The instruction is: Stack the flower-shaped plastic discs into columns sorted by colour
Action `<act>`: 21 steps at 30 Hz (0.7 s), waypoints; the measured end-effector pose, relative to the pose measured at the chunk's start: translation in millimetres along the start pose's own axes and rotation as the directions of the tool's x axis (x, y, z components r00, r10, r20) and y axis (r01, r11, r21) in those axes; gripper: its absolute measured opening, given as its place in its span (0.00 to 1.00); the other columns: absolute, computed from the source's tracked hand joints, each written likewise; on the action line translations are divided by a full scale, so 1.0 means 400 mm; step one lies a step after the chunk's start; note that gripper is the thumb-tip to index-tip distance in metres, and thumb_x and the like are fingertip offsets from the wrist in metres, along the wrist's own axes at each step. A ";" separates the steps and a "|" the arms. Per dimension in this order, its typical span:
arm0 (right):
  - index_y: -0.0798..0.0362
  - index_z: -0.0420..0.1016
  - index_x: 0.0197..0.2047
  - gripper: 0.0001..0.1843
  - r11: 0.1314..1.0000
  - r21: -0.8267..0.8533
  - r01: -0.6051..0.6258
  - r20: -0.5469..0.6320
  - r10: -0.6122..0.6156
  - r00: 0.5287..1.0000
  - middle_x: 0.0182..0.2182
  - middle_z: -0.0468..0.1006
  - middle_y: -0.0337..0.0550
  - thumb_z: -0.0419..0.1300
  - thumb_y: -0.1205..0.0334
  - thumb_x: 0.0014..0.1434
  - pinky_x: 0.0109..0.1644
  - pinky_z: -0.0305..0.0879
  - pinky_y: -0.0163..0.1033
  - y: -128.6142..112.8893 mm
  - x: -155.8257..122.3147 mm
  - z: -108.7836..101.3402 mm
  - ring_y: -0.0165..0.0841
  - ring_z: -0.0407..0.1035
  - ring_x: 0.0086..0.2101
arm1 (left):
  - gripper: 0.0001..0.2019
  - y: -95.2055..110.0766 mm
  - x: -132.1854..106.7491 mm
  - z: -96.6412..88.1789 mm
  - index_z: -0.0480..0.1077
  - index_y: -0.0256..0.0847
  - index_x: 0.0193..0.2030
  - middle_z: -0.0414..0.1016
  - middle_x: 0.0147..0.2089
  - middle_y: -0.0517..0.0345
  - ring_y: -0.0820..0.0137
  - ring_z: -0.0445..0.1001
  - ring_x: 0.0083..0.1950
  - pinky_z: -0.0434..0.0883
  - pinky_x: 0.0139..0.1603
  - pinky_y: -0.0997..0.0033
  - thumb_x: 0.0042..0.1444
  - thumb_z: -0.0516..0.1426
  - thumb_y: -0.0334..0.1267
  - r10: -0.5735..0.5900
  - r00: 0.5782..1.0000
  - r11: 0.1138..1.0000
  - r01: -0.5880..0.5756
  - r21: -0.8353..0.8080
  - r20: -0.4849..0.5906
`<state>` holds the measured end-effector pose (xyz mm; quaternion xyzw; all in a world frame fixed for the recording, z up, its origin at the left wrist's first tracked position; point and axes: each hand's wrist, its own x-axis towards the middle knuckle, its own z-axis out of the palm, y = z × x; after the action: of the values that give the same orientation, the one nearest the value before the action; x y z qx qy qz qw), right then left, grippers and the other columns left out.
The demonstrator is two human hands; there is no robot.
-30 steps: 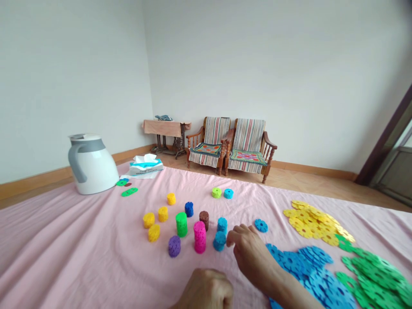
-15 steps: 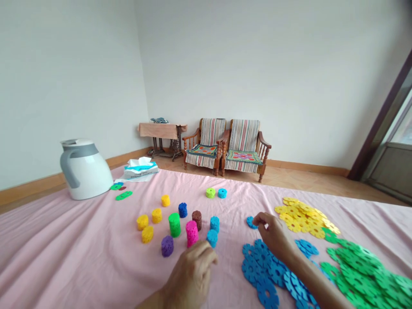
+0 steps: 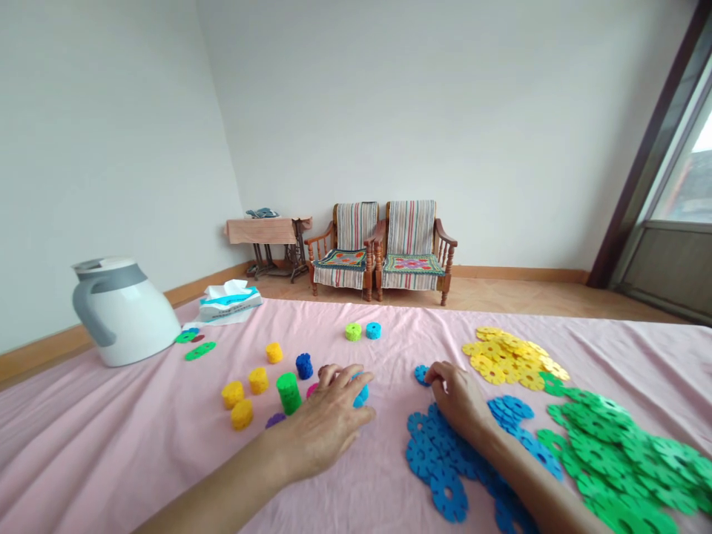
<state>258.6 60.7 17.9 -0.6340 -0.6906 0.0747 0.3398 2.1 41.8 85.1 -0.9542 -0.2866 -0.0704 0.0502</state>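
My left hand (image 3: 328, 426) is open, fingers spread over the stacks of snowflake discs. It hides most of the pink stack (image 3: 311, 389) and brown stack (image 3: 322, 370), and partly covers the light blue stacks (image 3: 361, 394). My right hand (image 3: 459, 399) has its fingers curled in a pinch at the edge of a small blue disc stack (image 3: 421, 374), just behind the blue disc pile (image 3: 439, 452). Left of my left hand stand a green stack (image 3: 288, 393), a dark blue stack (image 3: 304, 366), a partly hidden purple stack (image 3: 274, 420) and several yellow stacks (image 3: 241, 414).
A lime stack (image 3: 353, 331) and a light blue stack (image 3: 373, 331) stand farther back. Yellow discs (image 3: 503, 356) and green discs (image 3: 628, 445) lie heaped at right. A white jug (image 3: 130, 311) and a tissue box (image 3: 230, 300) stand at left on the pink cloth (image 3: 139, 437).
My left hand has moved forward over the stacks, and its curled fingers have spread. My right hand stays by the blue disc stack. The whole view has shifted slightly.
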 end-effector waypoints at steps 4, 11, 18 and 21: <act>0.54 0.71 0.29 0.13 1.000 0.006 -0.004 0.008 0.004 1.000 0.27 0.73 0.43 0.46 0.73 0.49 0.39 0.58 0.35 0.005 0.001 0.003 0.33 0.66 0.33 | 0.11 -0.004 0.002 0.005 0.71 0.45 0.39 0.53 0.65 0.56 0.54 0.48 0.65 0.52 0.59 0.48 0.53 0.54 0.26 -0.020 1.000 1.000 0.020 0.014 0.008; 0.54 0.71 0.29 0.13 1.000 0.005 -0.011 0.009 0.011 1.000 0.27 0.73 0.43 0.46 0.73 0.48 0.39 0.58 0.35 0.003 0.001 0.000 0.32 0.66 0.33 | 0.09 -0.010 0.004 0.000 0.71 0.44 0.38 0.54 0.64 0.56 0.56 0.48 0.65 0.50 0.60 0.48 0.55 0.53 0.27 -0.015 1.000 1.000 0.015 0.024 0.013; 0.54 0.72 0.29 0.14 1.000 -0.001 -0.003 0.011 0.003 1.000 0.28 0.74 0.44 0.46 0.72 0.49 0.39 0.59 0.35 -0.002 -0.002 -0.005 0.33 0.67 0.33 | 0.10 -0.013 0.001 0.002 0.71 0.44 0.38 0.58 0.62 0.55 0.56 0.52 0.63 0.50 0.59 0.46 0.52 0.55 0.26 -0.008 0.999 1.000 0.008 0.000 -0.053; 0.54 0.72 0.29 0.14 1.000 0.012 -0.005 -0.004 0.005 1.000 0.28 0.75 0.43 0.46 0.71 0.49 0.38 0.59 0.35 -0.003 0.005 -0.013 0.33 0.68 0.33 | 0.14 -0.006 0.006 -0.017 0.69 0.45 0.45 0.59 0.61 0.52 0.56 0.53 0.63 0.51 0.59 0.45 0.53 0.55 0.26 0.000 0.993 1.000 -0.003 -0.021 -0.119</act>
<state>260.5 60.5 23.5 -0.6338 -0.6878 0.0785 0.3449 2.0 44.1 92.3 -0.9490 -0.2815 -0.1302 0.0574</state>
